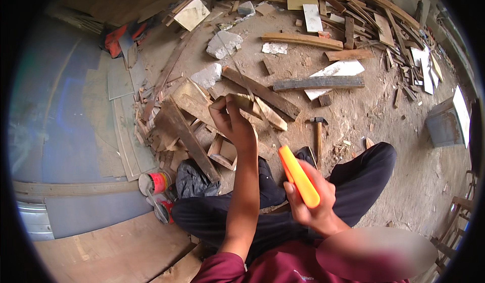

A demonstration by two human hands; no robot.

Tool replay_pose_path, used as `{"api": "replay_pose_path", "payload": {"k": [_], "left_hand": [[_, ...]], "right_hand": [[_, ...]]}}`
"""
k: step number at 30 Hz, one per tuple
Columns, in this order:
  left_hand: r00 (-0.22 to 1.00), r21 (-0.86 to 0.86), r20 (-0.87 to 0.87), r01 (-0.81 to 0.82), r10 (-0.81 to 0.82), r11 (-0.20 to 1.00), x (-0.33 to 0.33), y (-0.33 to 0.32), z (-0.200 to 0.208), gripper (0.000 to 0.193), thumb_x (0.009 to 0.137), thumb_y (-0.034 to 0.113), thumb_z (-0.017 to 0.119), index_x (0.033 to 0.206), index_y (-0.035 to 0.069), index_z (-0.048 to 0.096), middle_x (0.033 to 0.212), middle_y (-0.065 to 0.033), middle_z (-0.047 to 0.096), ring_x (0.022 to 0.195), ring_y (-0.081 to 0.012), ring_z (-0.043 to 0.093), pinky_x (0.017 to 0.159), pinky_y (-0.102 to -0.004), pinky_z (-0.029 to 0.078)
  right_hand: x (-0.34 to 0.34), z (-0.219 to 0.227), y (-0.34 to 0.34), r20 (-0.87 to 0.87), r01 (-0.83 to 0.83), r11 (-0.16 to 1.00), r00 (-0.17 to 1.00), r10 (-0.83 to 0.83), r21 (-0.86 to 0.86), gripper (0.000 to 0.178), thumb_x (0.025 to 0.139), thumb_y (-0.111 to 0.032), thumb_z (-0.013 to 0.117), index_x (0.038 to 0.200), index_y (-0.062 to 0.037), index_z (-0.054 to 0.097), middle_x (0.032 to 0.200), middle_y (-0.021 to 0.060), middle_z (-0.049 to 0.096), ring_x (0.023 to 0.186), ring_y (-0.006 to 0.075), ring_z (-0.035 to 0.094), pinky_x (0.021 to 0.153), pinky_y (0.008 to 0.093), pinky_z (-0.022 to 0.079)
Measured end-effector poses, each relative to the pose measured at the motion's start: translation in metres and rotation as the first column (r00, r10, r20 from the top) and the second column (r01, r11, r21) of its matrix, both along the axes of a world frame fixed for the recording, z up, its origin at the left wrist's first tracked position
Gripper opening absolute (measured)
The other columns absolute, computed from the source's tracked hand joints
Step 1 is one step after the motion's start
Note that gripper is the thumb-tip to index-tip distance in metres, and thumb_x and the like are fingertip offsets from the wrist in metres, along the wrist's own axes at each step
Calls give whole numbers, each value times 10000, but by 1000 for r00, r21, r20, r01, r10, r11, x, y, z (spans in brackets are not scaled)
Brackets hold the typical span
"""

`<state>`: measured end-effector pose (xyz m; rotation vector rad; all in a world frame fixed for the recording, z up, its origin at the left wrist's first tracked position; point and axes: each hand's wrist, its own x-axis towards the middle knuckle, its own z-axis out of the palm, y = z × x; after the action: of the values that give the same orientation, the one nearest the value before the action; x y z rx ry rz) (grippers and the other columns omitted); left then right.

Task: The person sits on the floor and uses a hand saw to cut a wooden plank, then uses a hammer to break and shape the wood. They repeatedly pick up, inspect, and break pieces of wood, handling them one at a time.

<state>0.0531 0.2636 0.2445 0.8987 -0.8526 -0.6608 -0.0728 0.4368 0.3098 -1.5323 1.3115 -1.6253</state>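
Saw [273, 133] aslant forward-left, right grip [325, 196] tight round handle [299, 178], left grip [232, 116], hold unclear

Maroon short-sleeved shirt [275, 267], small pale chest print [304, 275], dark navy trousers [368, 168]

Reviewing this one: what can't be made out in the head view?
All in the head view:
- Teeth of the saw: too fine.
- Contact under the left hand: hidden by the hand itself.
- Part of the maroon shirt: covered by a blurred oval.
- Top of the wood pile: cut by the upper edge.
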Motion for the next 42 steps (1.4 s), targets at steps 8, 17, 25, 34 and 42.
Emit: {"api": "replay_pose_path", "payload": {"k": [8,17,25,34,42], "left_hand": [[990,146,-134,61,-41,987,4,-13,5,124,975,208,534,939,90,524,865,38,479,765,-43,420,677,-213,402],[982,-33,-110,151,-154,988,12,-41,-87,602,996,599,258,1171,55,449,1081,-111,548,956,-191,553,937,-328,411],[980,-3,-62,189,-189,982,-2,-14,-95,970,850,833,124,1057,-15,547,915,-140,632,858,-233,619,800,-357,493],[932,17,-205,308,-298,951,25,-23,-82,500,965,418,358,1042,-23,580,899,-166,681,803,-274,672,755,-382,530],[839,-29,-338,443,-426,896,40,-2,-107,615,914,502,292,1045,-20,590,874,-193,649,757,-345,642,711,-452,534]], "right_hand": [[-8,-5,8,-78,-76,997,994,74,-24,414,802,-39,734,1157,88,563,911,162,704,727,199,722,628,273,561],[-7,-15,3,31,15,1000,999,-16,15,369,873,-82,682,1176,95,567,903,147,703,770,147,687,684,262,535],[-70,-141,-44,-270,522,853,820,-504,-6,380,933,-104,604,1270,40,502,983,179,651,834,272,671,735,341,516],[-118,-325,-72,-657,734,642,599,-458,222,524,915,-116,534,1335,146,365,1239,345,520,1134,478,521,962,489,427],[-96,-372,-67,-836,716,611,526,-155,338,484,801,-177,618,1195,68,479,1186,273,538,1034,430,563,867,480,476]]}}
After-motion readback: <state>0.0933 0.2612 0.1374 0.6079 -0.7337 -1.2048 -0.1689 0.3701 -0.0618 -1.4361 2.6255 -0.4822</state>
